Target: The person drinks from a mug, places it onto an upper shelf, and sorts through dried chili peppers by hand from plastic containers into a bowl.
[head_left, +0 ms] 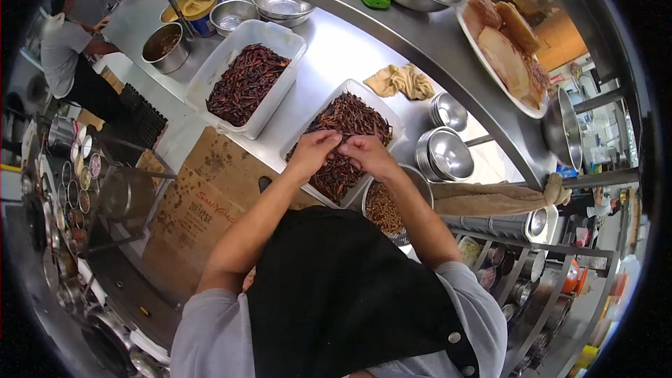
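My left hand (313, 155) and my right hand (369, 154) are close together above a white plastic tub (396, 120) of dried red chillies (350, 113). The fingertips of both hands are pinched, almost touching each other. Whatever they pinch is too small or hidden to make out. A larger translucent tub (285, 40), left of my hands, also holds dark dried chillies (246, 86). Under my right forearm stands a round basket (428, 198), partly covered by the arm, with small brownish bits (381, 210) in it.
Stacked metal bowls (450, 154) and a crumpled tan cloth (400, 82) lie on the steel counter (336, 45). An overhead shelf (434, 49) carries a white platter (483, 66) of food. Flattened cardboard (203, 203) covers the floor. Another person (70, 49) stands at far left.
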{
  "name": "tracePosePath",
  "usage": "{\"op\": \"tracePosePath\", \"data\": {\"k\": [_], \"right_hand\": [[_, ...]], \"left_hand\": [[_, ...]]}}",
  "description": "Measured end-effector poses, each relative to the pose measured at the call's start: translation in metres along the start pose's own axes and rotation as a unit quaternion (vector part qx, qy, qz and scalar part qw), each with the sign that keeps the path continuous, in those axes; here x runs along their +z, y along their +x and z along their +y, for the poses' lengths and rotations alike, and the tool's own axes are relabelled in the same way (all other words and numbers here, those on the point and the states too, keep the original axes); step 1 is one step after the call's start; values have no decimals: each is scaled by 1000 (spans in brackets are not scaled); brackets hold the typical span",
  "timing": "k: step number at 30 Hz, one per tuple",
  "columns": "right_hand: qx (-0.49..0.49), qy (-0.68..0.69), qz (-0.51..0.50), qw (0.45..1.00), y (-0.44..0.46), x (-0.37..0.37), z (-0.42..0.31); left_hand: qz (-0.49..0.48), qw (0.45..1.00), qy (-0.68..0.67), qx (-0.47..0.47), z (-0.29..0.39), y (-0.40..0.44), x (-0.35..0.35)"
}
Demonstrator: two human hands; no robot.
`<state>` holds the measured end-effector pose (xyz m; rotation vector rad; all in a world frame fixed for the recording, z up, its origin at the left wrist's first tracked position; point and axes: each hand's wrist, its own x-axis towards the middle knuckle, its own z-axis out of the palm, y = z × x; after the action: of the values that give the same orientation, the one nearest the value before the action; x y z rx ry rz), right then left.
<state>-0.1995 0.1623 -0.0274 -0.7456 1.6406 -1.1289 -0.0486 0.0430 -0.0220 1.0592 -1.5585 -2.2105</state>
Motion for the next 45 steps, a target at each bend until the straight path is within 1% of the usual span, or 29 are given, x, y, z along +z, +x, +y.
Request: {"op": "tracePosePath", "data": {"k": [2, 4, 6, 7, 9, 10, 11, 12, 13, 15, 16, 18, 19, 21, 22, 24, 25, 28, 30, 31, 32, 33, 35, 37, 39, 41, 43, 44, 45], "right_hand": [[14, 26, -46, 998, -2, 0, 4], [21, 16, -30, 999, -7, 2, 2], [-24, -80, 33, 996, -11, 4, 3], [-24, -76, 35, 996, -10, 5, 9], [-139, -142, 68, 978, -8, 6, 20], [-139, -140, 69, 978, -8, 4, 24], [-215, -143, 65, 964, -11, 4, 20], [-290, -146, 59, 944, -13, 4, 16], [-292, -146, 56, 944, -18, 5, 10], [-180, -4, 23, 983, -30, 6, -5], [-182, -5, 24, 983, -28, 5, -4], [-74, 66, 119, 988, -21, 4, -1], [-75, 67, 120, 988, -19, 4, 0], [-44, 173, 140, 974, -15, 9, 2], [-43, 173, 138, 974, -13, 13, 5], [-61, 166, 124, 976, -12, 19, 9], [-61, 165, 122, 977, -12, 18, 8], [-46, 158, 108, 980, -13, 14, 7], [-43, 59, 121, 990, -11, 8, 9], [-43, 61, 122, 990, -10, 9, 10], [-78, 7, 133, 988, -11, 12, 6], [-113, -47, 144, 982, -12, 14, 4], [-124, -65, 149, 979, -10, 15, 7], [-135, -84, 152, 976, -8, 14, 8], [-87, -94, 134, 983, -8, 12, 10], [-81, -86, 106, 987, -8, 9, 12], [-76, -78, 78, 991, -9, 5, 13], [1, 89, 37, 995, -10, 2, 13], [79, 254, -5, 964, -11, 1, 13]], "left_hand": [[-19, 1000, 22, 12, -10, 9, 2], [-5, 998, 14, 66, -19, 16, 4], [6, 998, 7, 55, -9, 10, 11], [20, 999, -4, 43, -6, 7, 14], [17, 999, -34, 23, -7, 8, 16], [16, 997, -69, 5, -8, 9, 16], [15, 998, -68, 5, -12, 13, 15], [-15, 989, -142, -26, -16, 19, 11], [-44, 974, -215, -57, -19, 23, 6], [-23, 967, -244, -73, -16, 25, 0], [-7, 959, -271, -89, -14, 26, -2], [-24, 965, -253, -58, -11, 18, -4], [-38, 974, -220, -42, -11, 12, -4], [-58, 983, -174, -11, -12, -2, 5], [-56, 983, -174, -12, -16, -5, 12], [-21, 992, -121, 40, -19, -8, 22], [10, 993, -119, 20, -18, -8, 22], [25, 988, -148, 22, -25, -2, 8], [19, 995, -101, 16, -18, -5, 3], [43, 984, 75, 158, -25, -4, 1], [63, 922, 246, 292, -24, -6, 3], [62, 922, 247, 292, -23, -9, 4], [70, 874, 344, 335, -18, -13, 7], [70, 863, 356, 351, -19, -16, 8], [70, 852, 368, 365, -18, -19, 8], [57, 834, 413, 362, -16, -23, 8], [43, 834, 406, 372, -14, -25, 8], [30, 833, 399, 383, -13, -24, 8], [31, 833, 399, 383, -17, -21, 5]]}}
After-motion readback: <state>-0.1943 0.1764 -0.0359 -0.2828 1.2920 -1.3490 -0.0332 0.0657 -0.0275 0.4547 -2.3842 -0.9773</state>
